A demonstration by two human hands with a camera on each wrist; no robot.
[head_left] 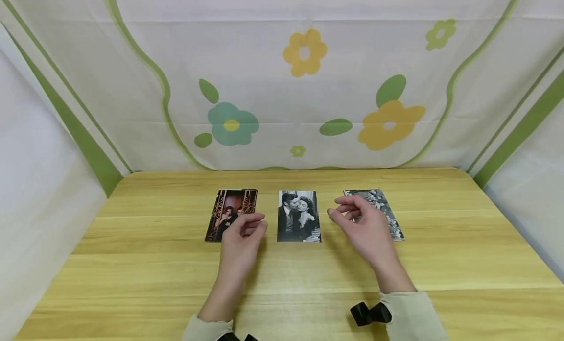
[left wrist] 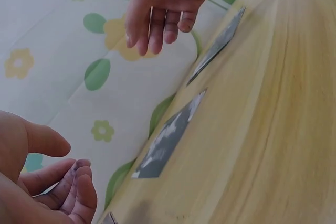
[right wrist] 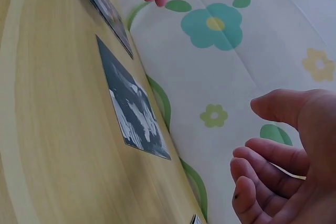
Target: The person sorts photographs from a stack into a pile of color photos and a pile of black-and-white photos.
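Observation:
Three picture cards lie in a row on the wooden table. The left card (head_left: 223,208) is dark with figures behind ornate ironwork; my left hand (head_left: 240,243) hovers over its lower right corner. In the middle lies a black-and-white card (head_left: 298,216) of a couple, between both hands. Over the right card (head_left: 383,208), a grey patterned one, my right hand (head_left: 363,228) hangs and hides much of it. Both hands hold nothing, fingers loosely curled and thumbs apart from the fingertips, as the left wrist view shows for the left hand (left wrist: 50,177) and the right wrist view for the right hand (right wrist: 283,156).
The wooden table (head_left: 299,292) has rounded far corners. A white cloth (head_left: 264,52) printed with flowers rises right behind its far edge, and pale cloth walls flank both sides. Black camera mounts (head_left: 370,314) sit at the cream sleeves (head_left: 411,314).

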